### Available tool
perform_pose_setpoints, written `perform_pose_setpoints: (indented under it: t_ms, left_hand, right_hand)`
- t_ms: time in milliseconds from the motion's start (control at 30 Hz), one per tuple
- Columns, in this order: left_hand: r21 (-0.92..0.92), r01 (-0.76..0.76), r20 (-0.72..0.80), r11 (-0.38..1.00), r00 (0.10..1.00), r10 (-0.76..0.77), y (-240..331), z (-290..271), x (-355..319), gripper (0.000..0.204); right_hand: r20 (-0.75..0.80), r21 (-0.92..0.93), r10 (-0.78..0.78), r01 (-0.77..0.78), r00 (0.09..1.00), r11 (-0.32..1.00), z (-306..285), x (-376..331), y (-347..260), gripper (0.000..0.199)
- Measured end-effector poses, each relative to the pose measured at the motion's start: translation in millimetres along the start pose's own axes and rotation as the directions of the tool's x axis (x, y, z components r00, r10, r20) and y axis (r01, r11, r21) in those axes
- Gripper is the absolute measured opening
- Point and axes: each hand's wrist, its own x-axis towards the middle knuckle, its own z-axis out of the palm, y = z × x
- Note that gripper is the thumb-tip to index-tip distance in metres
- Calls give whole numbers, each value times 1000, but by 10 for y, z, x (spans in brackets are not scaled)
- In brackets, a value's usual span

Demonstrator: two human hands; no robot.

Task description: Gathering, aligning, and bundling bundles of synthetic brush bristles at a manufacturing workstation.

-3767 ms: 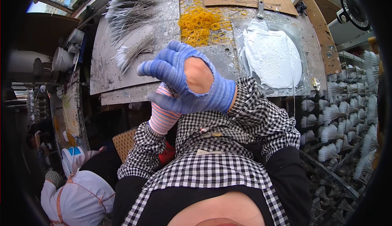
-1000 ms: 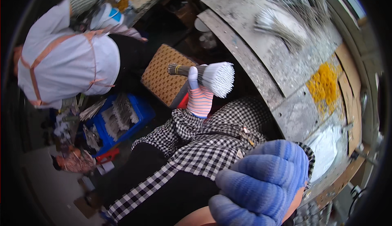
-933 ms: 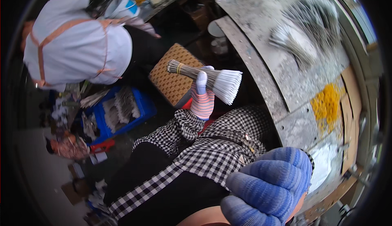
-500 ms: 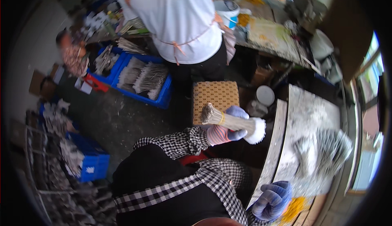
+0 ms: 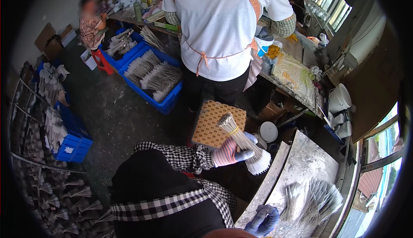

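Note:
My left hand (image 5: 232,152), in a pink-and-blue striped knit glove, is wrapped round a bundle of thin pale stems (image 5: 245,143). A yellow band ties the bundle near its upper end, and its white, brushy tips point down and to the right. My right hand (image 5: 262,221), in a blue-grey knit glove, is at the lower edge with its fingers curled in; whether anything is inside them is hidden. Close to it, loose thin stems (image 5: 314,201) lie fanned out on a whitish, stained work board (image 5: 303,160).
Ahead stands a co-worker (image 5: 219,31) in a white shirt at a messy bench (image 5: 297,72). A patterned box (image 5: 217,124) is behind that person. Blue crates (image 5: 165,104) of stem bundles sit left of it. Another person (image 5: 91,29) sits far left. Racks (image 5: 47,162) hold more bundles.
The view has shifted, so the co-worker and bench show more fully. The bundle in my left hand has tilted from nearly level to white tips downward. My right hand stays curled near the board.

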Motion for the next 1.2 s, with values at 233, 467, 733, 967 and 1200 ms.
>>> perform_pose_setpoints:
  t_ms: [233,467,733,967,1200]
  left_hand:
    - [-446,300,-85,843,924,-374,283,94,63,40]
    - [-933,356,237,52,716,-656,198,115,77,52]
    - [-925,374,319,-69,665,-676,49,-19,50,49]
    - [-896,439,322,-68,536,-780,-158,123,-5,52]
    - [-846,525,254,92,549,-796,-271,66,-174,49]
  right_hand:
    - [-19,-11,11,-11,1000,1000,-14,-43,59,18]
    - [17,-59,50,-49,999,997,-141,-225,158,21]
    - [75,-244,-259,269,963,932,-65,14,5,9]
    - [12,-221,-262,258,965,941,-126,-50,160,20]
    - [-10,-183,-259,253,966,950,-175,-234,127,27]
